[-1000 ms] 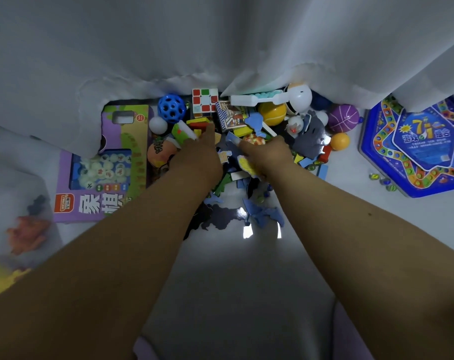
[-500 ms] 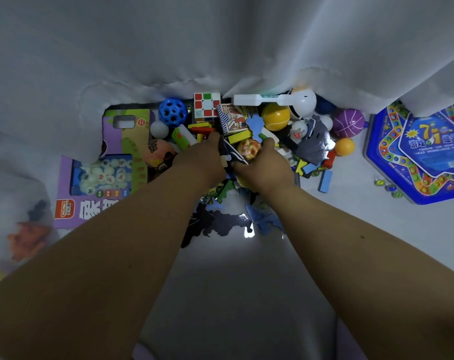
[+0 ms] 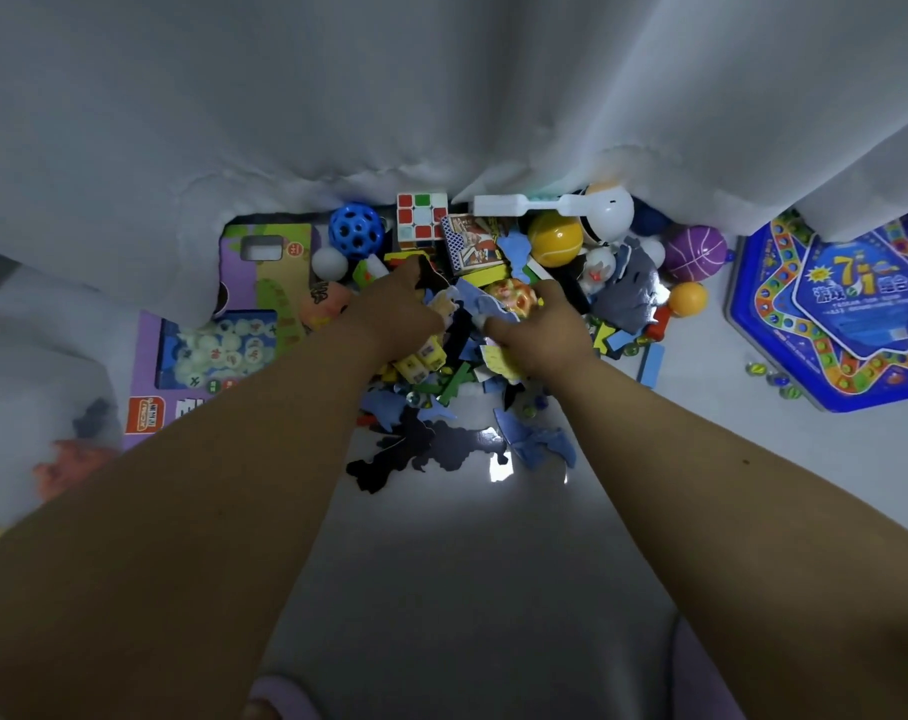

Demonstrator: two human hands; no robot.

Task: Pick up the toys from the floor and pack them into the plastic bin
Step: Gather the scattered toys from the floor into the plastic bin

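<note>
A heap of small toys (image 3: 441,366) lies on the floor below a white curtain: flat blue and black puzzle pieces, yellow blocks, green sticks. My left hand (image 3: 395,314) reaches into the heap's left side, its fingers curled round dark and blue flat pieces (image 3: 436,288). My right hand (image 3: 537,332) grips more blue flat pieces beside a yellow-orange patterned ball (image 3: 509,298). The two hands nearly touch over the heap. At the left edge a translucent plastic bin (image 3: 36,387) shows an orange toy (image 3: 72,467) through its wall.
Behind the heap are a puzzle cube (image 3: 421,215), a blue holed ball (image 3: 356,231), a yellow ball (image 3: 555,239), a purple ball (image 3: 696,254) and a white toy (image 3: 608,210). A purple game box (image 3: 208,366) lies left, a blue hexagonal game tin (image 3: 831,314) right, with marbles (image 3: 763,374). The curtain (image 3: 441,96) hangs low.
Both hands have drawn together over the heap and curled round flat pieces. The pieces between them have bunched up and risen slightly.
</note>
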